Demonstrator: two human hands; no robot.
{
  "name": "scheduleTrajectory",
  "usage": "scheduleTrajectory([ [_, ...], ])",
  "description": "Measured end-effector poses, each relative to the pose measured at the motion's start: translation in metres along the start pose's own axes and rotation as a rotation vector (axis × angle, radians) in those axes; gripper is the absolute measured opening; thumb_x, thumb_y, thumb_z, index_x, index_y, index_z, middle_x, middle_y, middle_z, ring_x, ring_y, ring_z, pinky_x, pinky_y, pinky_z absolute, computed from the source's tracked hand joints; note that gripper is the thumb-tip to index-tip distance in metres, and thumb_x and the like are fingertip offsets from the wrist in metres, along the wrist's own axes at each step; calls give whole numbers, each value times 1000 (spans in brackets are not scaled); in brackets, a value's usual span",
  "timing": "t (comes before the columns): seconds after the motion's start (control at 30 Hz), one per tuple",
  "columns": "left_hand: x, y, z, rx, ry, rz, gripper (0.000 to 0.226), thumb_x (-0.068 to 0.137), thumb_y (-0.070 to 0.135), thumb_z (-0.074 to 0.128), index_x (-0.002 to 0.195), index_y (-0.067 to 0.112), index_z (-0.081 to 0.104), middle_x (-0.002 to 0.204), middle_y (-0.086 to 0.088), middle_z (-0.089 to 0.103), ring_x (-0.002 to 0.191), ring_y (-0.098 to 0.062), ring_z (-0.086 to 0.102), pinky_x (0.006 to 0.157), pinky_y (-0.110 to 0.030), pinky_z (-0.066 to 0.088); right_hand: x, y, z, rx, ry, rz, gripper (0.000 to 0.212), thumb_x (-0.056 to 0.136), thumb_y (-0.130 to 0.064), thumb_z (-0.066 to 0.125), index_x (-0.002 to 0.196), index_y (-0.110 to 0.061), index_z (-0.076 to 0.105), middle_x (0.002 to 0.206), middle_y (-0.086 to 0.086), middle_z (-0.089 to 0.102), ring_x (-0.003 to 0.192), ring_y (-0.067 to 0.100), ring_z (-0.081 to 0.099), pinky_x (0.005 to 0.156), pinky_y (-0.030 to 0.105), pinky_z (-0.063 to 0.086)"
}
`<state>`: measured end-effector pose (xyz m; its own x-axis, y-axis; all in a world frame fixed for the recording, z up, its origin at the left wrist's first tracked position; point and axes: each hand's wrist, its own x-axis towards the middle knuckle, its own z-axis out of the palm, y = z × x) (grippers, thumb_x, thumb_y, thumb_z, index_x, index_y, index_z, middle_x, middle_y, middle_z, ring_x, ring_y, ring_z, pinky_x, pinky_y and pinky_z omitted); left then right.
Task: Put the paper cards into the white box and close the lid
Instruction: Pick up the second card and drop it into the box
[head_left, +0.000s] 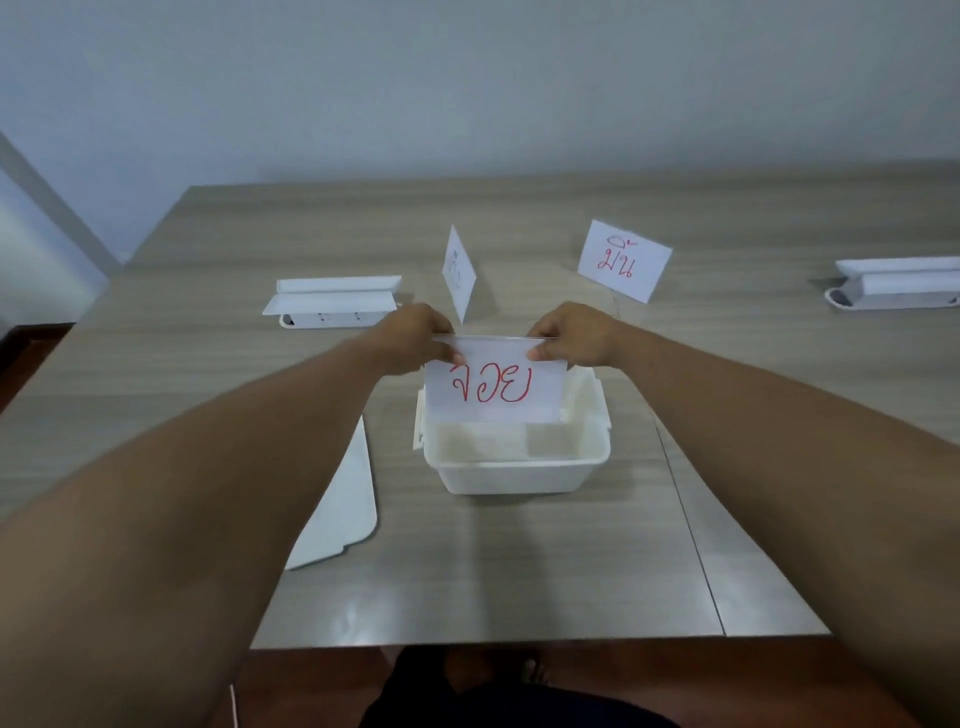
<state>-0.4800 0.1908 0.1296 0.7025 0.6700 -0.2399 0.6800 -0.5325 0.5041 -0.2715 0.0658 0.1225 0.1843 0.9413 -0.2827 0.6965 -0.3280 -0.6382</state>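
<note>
The white box (514, 470) stands open at the middle of the table. Over its far side hangs a paper card with red writing (493, 387), held upright by its top corners, its lower edge dipping inside the box. My left hand (415, 338) pinches the top left corner and my right hand (571, 335) pinches the top right one. Two more cards stand behind: one turned edge-on (458, 273), one with red writing (623, 260) at the right. The white lid (343, 514) lies flat on the table to the left of the box, partly hidden by my left forearm.
A white flip-up socket unit (332, 301) sits on the table at the back left, and another socket unit (893, 283) at the far right. The table's front edge (519, 642) runs close to my body. A wall stands behind the table.
</note>
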Motion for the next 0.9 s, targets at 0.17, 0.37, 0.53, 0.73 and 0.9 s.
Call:
scheduleTrajectory([
  [0.17, -4, 10, 33, -28, 49, 56, 32, 77, 36, 77, 88, 7, 71, 81, -4, 61, 79, -22, 55, 65, -27, 40, -13, 44, 31, -23, -3, 34, 25, 90, -21, 65, 101, 0, 73, 102, 13, 71, 95, 33, 67, 89, 45, 55],
  [0.37, 7, 9, 52, -45, -60, 26, 30, 77, 37, 76, 80, 7, 70, 76, -6, 65, 73, -22, 60, 69, -34, 48, -17, 60, 19, -14, -17, 52, 25, 86, -20, 69, 107, -6, 75, 108, 12, 73, 97, 26, 67, 90, 41, 56],
  [0.53, 13, 3, 80, 135, -299, -16, 27, 81, 30, 72, 78, 3, 69, 69, -5, 60, 67, -22, 58, 61, -27, 47, -13, 70, 33, -69, -194, 109, 27, 83, -20, 73, 108, -9, 75, 103, 10, 73, 86, 18, 64, 68, 25, 56],
  [0.73, 21, -9, 90, 250, -624, -137, 31, 78, 13, 73, 109, 14, 73, 87, 3, 67, 71, -13, 61, 67, -20, 50, 7, 67, 61, -113, -468, 238, 32, 80, -11, 75, 112, -10, 73, 98, -4, 66, 107, 24, 66, 84, 31, 59],
  [0.9, 53, -9, 78, 117, -809, -247, 36, 83, 3, 62, 119, 3, 67, 110, -7, 70, 102, -20, 66, 88, -27, 53, 29, 59, 50, 47, -598, 388, 34, 84, -6, 69, 117, -2, 67, 94, 6, 70, 98, 24, 67, 82, 27, 58],
])
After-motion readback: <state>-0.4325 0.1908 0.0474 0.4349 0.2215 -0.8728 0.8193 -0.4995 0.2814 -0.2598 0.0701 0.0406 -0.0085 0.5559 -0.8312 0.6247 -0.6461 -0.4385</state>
